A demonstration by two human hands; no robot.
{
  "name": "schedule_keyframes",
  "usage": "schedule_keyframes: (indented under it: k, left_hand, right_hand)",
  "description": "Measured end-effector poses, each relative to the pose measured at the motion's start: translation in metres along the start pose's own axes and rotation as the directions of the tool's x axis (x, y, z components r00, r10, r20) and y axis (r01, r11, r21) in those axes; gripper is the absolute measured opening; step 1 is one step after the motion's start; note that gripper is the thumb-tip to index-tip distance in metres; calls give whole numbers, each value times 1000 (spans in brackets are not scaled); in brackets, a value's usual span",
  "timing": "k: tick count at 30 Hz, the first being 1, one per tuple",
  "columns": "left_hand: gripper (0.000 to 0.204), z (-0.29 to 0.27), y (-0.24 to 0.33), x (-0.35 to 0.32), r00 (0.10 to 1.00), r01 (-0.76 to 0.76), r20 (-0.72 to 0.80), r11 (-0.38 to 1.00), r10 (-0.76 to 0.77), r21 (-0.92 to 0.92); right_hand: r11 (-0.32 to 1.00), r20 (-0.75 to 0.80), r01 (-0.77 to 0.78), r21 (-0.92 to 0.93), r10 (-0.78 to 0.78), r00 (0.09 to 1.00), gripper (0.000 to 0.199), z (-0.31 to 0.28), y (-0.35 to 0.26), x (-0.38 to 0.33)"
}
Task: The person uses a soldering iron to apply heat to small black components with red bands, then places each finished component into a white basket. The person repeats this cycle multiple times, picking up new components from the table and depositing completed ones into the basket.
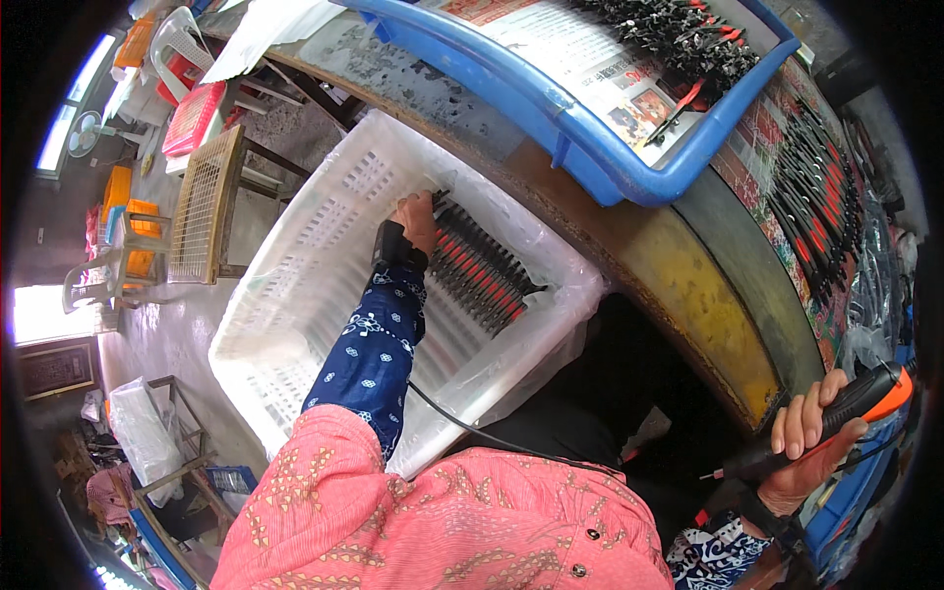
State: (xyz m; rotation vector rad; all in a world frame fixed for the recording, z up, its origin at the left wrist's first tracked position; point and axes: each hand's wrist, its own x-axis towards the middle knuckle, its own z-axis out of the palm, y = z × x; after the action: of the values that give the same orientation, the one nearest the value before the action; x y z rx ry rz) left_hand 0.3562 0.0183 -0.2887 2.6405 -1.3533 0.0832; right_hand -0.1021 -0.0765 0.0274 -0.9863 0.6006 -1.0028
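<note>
Right hand [804, 438] grasps 1 power screwdriver [871, 395]; left hand [417, 221], grip unclear, reaches black-red pieces [480, 267]: probably light, stiff, best pinched mid-length.

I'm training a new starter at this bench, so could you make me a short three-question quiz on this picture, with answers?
1. Which hand holds the black-and-orange electric screwdriver?
2. True or false: the blue tray lies inside the white plastic crate.
3. Where does the left hand reach?
a) Into the blue tray
b) To the row of black-and-red pieces in the crate
c) Toward a chair

Key:
1. The right hand.
2. False: the tray sits on the table.
3. b
</note>
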Motion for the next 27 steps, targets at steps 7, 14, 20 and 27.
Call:
schedule_keyframes:
  k: [7, 14, 20, 27]
  left_hand:
    - [32, 5, 1, -16, 999, -17, -52, 991, 10, -134]
    - [37, 22, -16, -23, 993, -6, -115, 962, -27, -273]
    - [33, 25, -19, -13, 992, 77, -82, 969, -99, -233]
    - [23, 10, -20, -1, 977, 39, -184, 940, -107, -340]
  right_hand:
    - [1000, -41, 20, -2, -20, 999, 50, -1, 2, 0]
    - [1000, -29, 28, -14, -28, 999, 49, -2, 3, 1]
    - [1000, -8, 19, -19, -19, 1000, 49, -2, 2, 0]
    - [999, 6, 16, -29, -16, 1000, 49, -5, 1, 1]
